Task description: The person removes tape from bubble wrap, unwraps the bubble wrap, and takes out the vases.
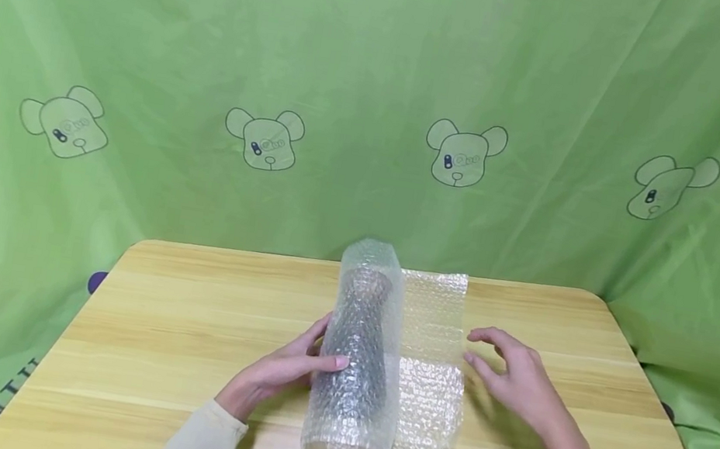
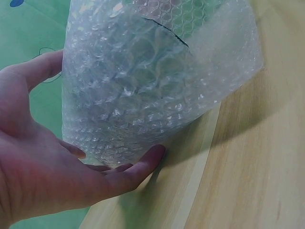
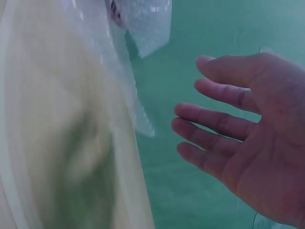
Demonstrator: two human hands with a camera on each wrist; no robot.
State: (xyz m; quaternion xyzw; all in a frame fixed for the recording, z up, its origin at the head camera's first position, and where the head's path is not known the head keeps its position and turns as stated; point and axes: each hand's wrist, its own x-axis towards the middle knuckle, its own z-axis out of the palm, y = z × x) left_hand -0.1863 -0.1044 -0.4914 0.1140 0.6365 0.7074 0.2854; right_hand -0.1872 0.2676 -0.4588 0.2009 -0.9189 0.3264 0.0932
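Note:
A roll of clear bubble wrap [image 1: 349, 419] lies lengthwise on the table, wound around a dark, bottle-shaped object [image 1: 357, 350] that narrows toward the far end. The wrap blurs its details. My left hand [image 1: 284, 366] grips the roll from the left, thumb on top; in the left wrist view its fingers [image 2: 143, 167] curl beneath the wrap. A loose flap of bubble wrap [image 1: 425, 415] spreads flat to the right of the roll. Just beyond the flap's right edge is my right hand [image 1: 525, 384], fingers relaxed and apart, holding nothing.
The wooden table [image 1: 198, 309] has rounded far corners. A green curtain [image 1: 372, 61] printed with bear faces hangs behind the table and along its sides.

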